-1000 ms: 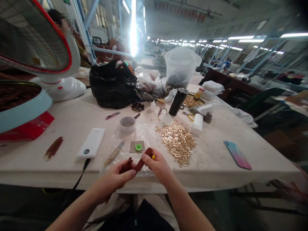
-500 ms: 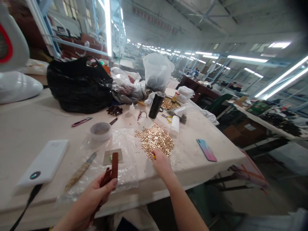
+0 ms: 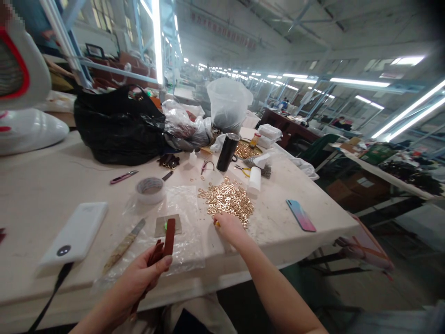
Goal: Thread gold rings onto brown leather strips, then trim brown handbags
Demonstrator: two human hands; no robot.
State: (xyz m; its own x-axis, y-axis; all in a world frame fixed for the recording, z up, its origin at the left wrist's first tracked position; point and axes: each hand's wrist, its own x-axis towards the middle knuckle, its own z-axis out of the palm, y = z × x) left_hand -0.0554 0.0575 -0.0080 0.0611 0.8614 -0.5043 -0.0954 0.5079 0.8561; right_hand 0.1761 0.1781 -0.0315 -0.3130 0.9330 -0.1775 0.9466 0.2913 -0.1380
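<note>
A worker at a cloth-covered tabletop holds brown straps in the left hand, its grip closed around the bundle with one strap standing upright above the thumb. The right hand reaches to the near edge of a heap of gold-coloured rings, fingertips drawn together, a small yellow item showing at them; whether that grip has a ring pinched cannot be told. The work appears partway along: the upright strap's top end shows no ring, and plenty lie loose. Beyond a roll of tape, dark pieces with gold-coloured glints may be finished; the tally done is unclear.
</note>
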